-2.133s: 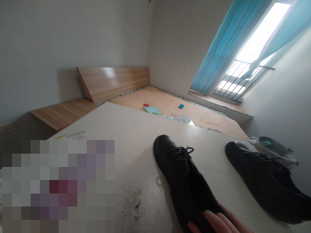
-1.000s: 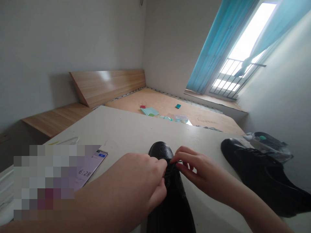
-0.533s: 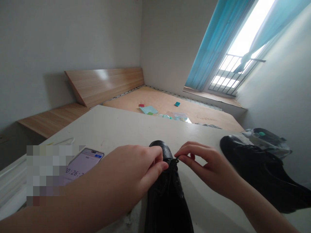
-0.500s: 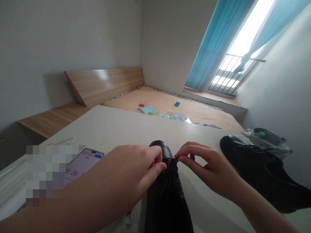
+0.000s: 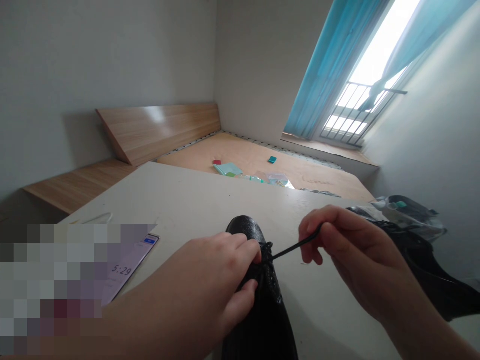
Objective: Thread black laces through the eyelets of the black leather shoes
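Note:
A black leather shoe (image 5: 247, 229) stands on the white table with its toe pointing away from me. My left hand (image 5: 225, 270) lies over the shoe's left side and grips it by the lacing, with curled fingers and the thumb lower down. A black shoelace (image 5: 294, 248) runs straight from the eyelets up to the right. Its far part is pinched between the thumb and index finger of my right hand (image 5: 348, 250), which is raised clear of the shoe. Part of the lacing is hidden beneath my left fingers.
A second black shoe (image 5: 431, 265) lies at the right, partly behind my right hand, near a clear plastic bag (image 5: 420, 217). A phone (image 5: 127, 270) showing a timer lies at the left. Beyond the white table (image 5: 187, 195) is a bed (image 5: 240, 145) with small items.
My right hand has moved right and away from the shoe, drawing the lace out into a straight line. My left hand has shifted slightly, its fingers now lying over the lacing.

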A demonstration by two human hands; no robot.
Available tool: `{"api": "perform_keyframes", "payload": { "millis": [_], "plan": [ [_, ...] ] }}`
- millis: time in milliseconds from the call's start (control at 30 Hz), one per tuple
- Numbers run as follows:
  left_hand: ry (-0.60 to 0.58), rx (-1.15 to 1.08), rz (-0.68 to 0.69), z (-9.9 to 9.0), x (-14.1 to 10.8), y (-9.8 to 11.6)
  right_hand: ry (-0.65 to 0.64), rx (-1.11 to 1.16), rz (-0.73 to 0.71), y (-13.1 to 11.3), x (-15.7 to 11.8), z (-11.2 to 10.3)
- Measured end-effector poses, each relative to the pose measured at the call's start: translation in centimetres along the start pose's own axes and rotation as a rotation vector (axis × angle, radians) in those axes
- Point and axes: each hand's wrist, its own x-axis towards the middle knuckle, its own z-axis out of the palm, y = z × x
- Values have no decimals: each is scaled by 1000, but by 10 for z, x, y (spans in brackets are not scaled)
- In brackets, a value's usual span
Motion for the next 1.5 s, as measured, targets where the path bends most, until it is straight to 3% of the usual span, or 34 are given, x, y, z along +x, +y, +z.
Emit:
{"api": "perform_keyframes", "payload": {
  "millis": [167,267,633,733,833,967,1067,1167,1333,1500],
  "plan": [
    [17,42,12,6,0,2,249,166,-83,-11,-4,-10],
    [37,71,38,12,4,3,331,206,-88,-14,-4,-12],
    [83,51,173,14,8,8,340,163,10,-3,4,-12],
    [77,-100,218,9,6,11,307,154,22,-1,5,-14],
    [145,-354,247,1,2,14,287,178,44,2,6,-15],
    [240,-499,97,-12,-6,13,285,236,91,5,8,-16],
    [228,-478,-24,-22,-16,9,278,260,109,4,9,-16],
    [164,-434,-18,-26,-21,8,187,293,103,1,7,-14],
    [249,-359,10,-15,-7,10,-183,373,317,-2,-2,-5],
    [158,-62,5,9,8,4,-308,-136,345,0,-8,6]
  ]
}}
